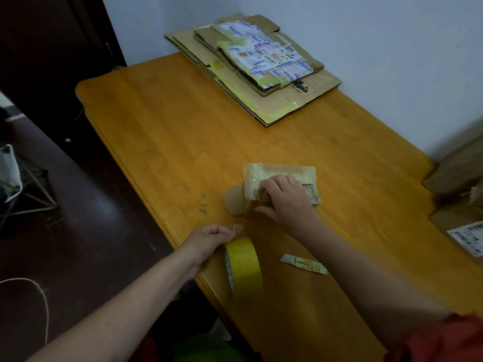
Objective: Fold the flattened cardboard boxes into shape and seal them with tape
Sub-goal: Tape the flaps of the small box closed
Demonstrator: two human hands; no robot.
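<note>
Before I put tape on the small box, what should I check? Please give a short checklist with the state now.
1. Shape of small box: ok, folded up.
2. Grip of right hand on the box: ok.
3. Free end of tape roll pinched by left hand: ok.
4. Closing of end flap: not ok, it lies open on the table.
5. Reach to small cutter: ok, beside the right forearm.
</note>
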